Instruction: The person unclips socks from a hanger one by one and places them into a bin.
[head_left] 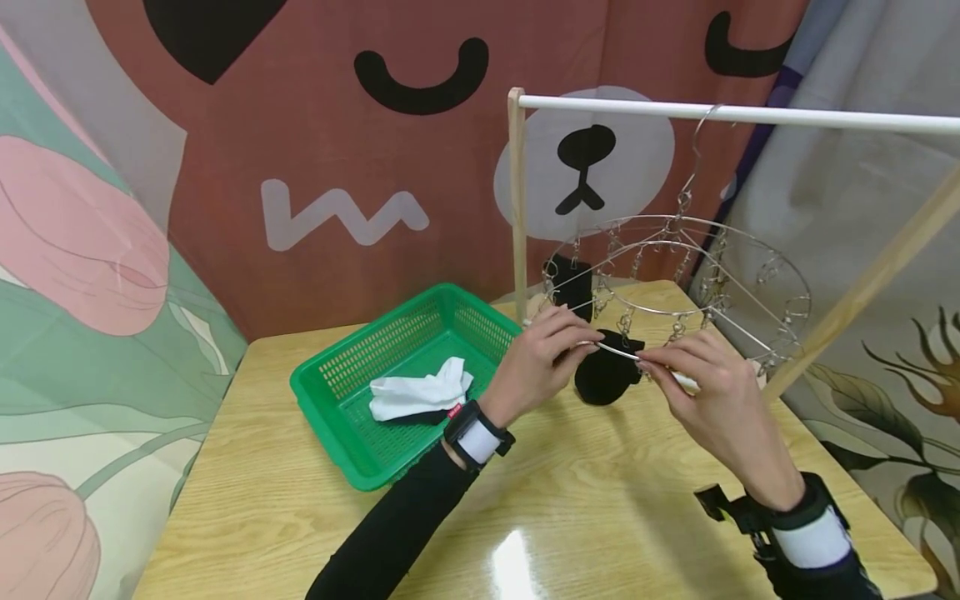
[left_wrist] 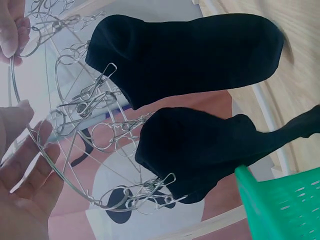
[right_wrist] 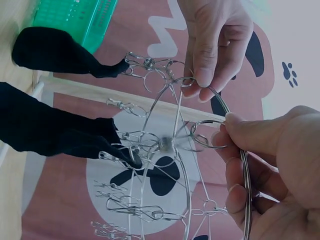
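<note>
A round wire drying hanger [head_left: 618, 351] with metal clips hangs by its hook from a white rod. My left hand [head_left: 543, 350] pinches the near part of its outer ring between thumb and fingers. Just to the right, my right hand [head_left: 708, 387] grips the same ring, its thumb against the wire in the right wrist view. Two black socks dangle from clips: one sock [left_wrist: 195, 57] is broad and hangs below the ring between the hands in the head view, while the other sock [left_wrist: 182, 145] is farther left, partly bunched.
Left of the hanger, a green plastic basket [head_left: 318, 387] holds a white sock [head_left: 420, 392] with black fabric [head_left: 423, 418] under it. The white rod [head_left: 600, 104] rests on a wooden frame [head_left: 517, 200] over the table [head_left: 247, 500]. Printed curtains stand behind.
</note>
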